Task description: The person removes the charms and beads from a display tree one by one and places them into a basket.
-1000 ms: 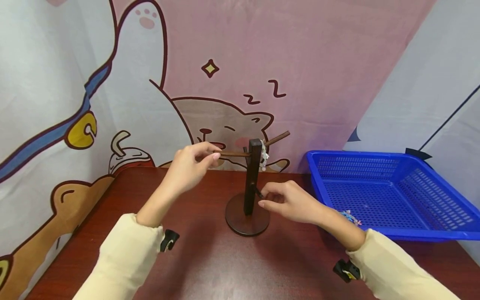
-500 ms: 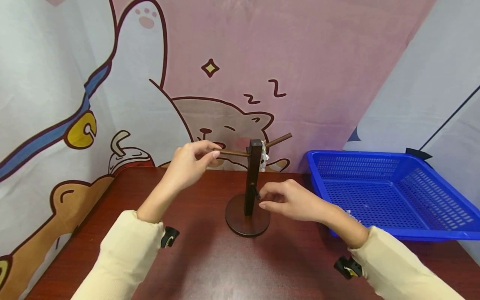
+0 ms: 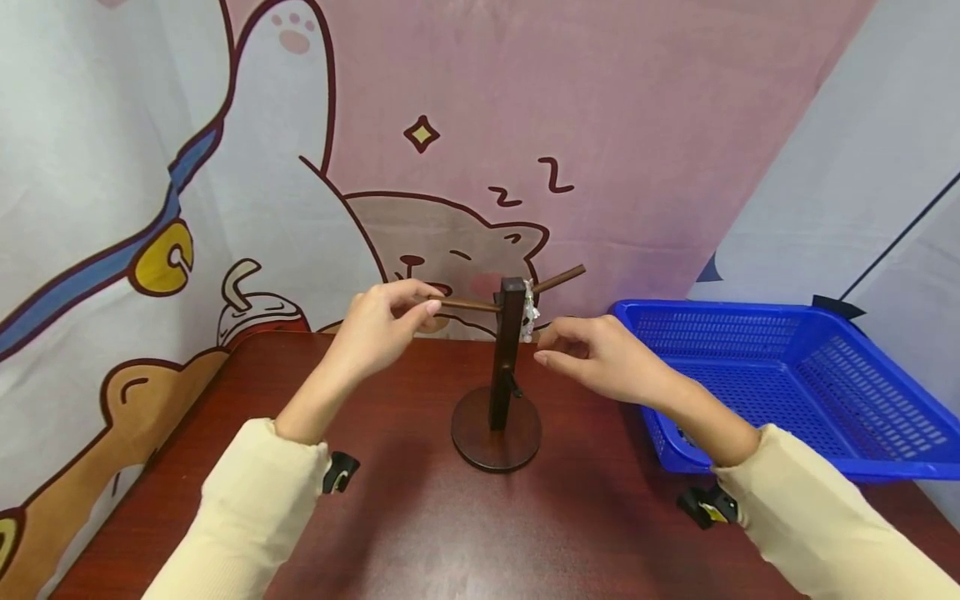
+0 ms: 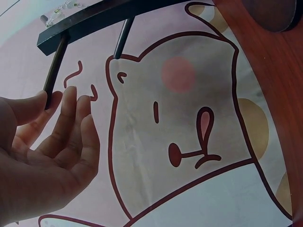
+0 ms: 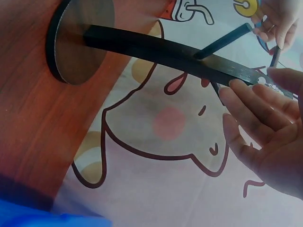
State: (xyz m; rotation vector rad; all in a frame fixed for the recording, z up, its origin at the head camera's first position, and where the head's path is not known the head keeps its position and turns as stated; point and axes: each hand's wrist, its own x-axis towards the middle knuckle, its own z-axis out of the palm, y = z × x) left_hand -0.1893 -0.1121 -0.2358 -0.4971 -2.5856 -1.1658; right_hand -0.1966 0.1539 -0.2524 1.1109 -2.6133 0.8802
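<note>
A dark wooden stand (image 3: 507, 350) with a round base (image 3: 480, 433) stands upright on the table, with pegs sticking out of its post. My left hand (image 3: 390, 329) pinches the end of the upper left peg (image 3: 468, 303) between thumb and fingertips, as the left wrist view also shows. A strand of clear and white beads (image 3: 529, 312), like a bracelet, hangs on the upper right peg (image 3: 558, 278) close to the post. To the right of the post is my right hand (image 3: 603, 358), just below the beads, its fingers loosely bent and holding nothing. A short lower peg (image 3: 513, 385) points forward.
A blue plastic basket (image 3: 750, 468) stands to the right, partly behind my right forearm. The reddish-brown table (image 3: 420, 525) reaches back to a cartoon-printed cloth (image 3: 630, 125). Both wrists carry small black devices.
My right hand has left the lower peg and moved up and right, towards the beads. The stand turned slightly earlier on. The colourful item in the basket is now hidden by my forearm.
</note>
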